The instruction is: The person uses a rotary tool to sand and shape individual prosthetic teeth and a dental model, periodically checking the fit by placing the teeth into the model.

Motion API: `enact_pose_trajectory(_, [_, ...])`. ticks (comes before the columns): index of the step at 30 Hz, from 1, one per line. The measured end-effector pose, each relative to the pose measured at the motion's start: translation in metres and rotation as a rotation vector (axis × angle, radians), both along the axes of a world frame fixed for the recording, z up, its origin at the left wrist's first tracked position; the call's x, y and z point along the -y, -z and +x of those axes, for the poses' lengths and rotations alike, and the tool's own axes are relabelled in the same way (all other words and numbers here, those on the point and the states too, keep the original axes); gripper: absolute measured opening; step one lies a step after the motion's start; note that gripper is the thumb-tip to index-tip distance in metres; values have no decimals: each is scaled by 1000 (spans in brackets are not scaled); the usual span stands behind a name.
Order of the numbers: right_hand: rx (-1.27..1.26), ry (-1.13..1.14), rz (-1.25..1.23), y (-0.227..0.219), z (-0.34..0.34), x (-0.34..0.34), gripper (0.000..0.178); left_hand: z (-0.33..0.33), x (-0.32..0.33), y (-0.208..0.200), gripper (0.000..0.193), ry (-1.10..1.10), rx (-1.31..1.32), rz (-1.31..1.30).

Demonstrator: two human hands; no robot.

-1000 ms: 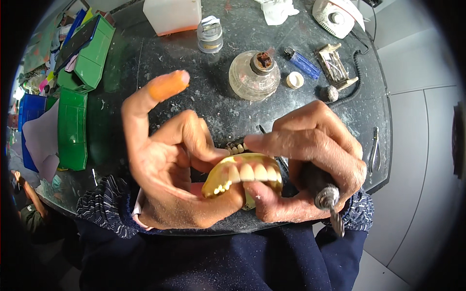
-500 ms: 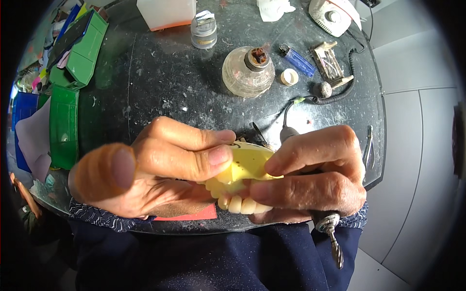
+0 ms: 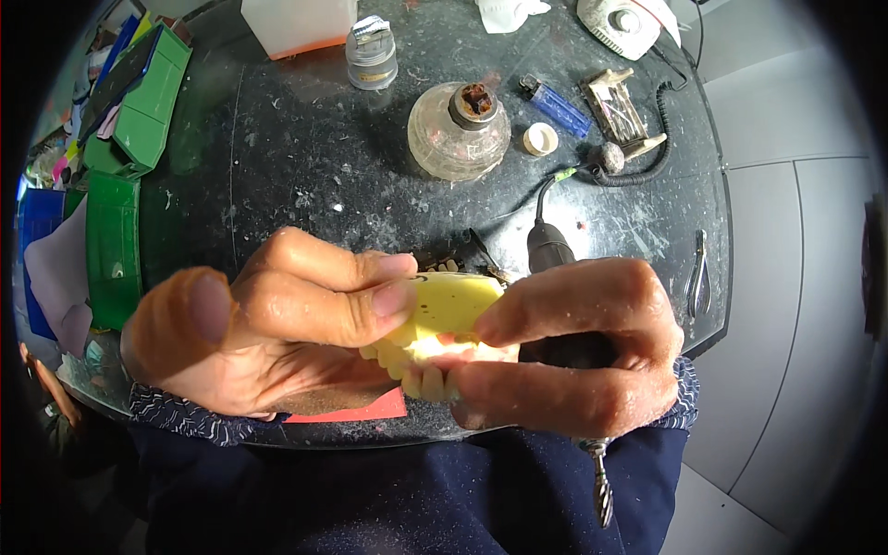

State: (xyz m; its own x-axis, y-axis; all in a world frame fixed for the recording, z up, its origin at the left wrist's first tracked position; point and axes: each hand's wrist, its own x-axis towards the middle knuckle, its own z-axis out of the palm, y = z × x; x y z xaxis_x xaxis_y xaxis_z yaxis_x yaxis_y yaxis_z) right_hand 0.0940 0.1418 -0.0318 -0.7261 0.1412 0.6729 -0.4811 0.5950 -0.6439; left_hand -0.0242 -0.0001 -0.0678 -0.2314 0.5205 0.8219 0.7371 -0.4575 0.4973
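Note:
My left hand (image 3: 296, 319) is closed on a yellow dental cast (image 3: 455, 301), its thumb lifted away toward the left. Along the lower edge of the cast sits a row of denture teeth (image 3: 427, 382) with a pink base partly showing. From the right, fingers of my right hand (image 3: 601, 319) press on the cast and the denture. That same hand keeps a black rotary handpiece (image 3: 551, 246) tucked in it. Below the palm pokes out its spiral metal bur (image 3: 603, 490). My fingers hide much of the denture.
Beyond my hands stand a glass spirit burner (image 3: 459, 139), a small white cap (image 3: 540, 139), a blue lighter (image 3: 558, 109) and a lidded jar (image 3: 372, 60). Pliers (image 3: 699, 277) lie at the right edge. Green bins (image 3: 116, 250) line the left; a red sheet (image 3: 356, 408) lies near me.
Both hands and the cast have shifted slightly left. The cast has tilted, so the pink base shows more. The bur has swung a little lower and to the left.

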Motion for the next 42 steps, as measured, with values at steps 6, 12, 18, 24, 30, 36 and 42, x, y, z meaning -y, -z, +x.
enact_pose_trajectory(6, [-2, -52, 106, 0, -1, -12, 28, -3, -4, 6, 99, 87, 53, 88])
enact_pose_trajectory(12, [-30, 7, 75, 3, -9, -11, 35, 8, -8, 17, 95, 0, 139, 309])
enact_pose_trajectory(18, [141, 22, 183, -5, -8, -18, 46, 2, -3, 17, 86, -19, 99, 311])
enact_pose_trajectory(24, [109, -121, 282, -9, -9, -30, 35, -20, 3, 1, 88, 249, 32, 19])
enact_pose_trajectory(30, [55, -183, 232, -3, -11, -26, 31, 4, -15, -12, 93, 563, 836, -413])
enact_pose_trajectory(36, [43, -19, 142, 4, -6, -15, 21, 5, -4, -25, 85, 538, 755, -591])
enact_pose_trajectory(42, [-328, -159, 48, 12, -14, -5, 11, 9, -4, -30, 85, 435, 697, -545])
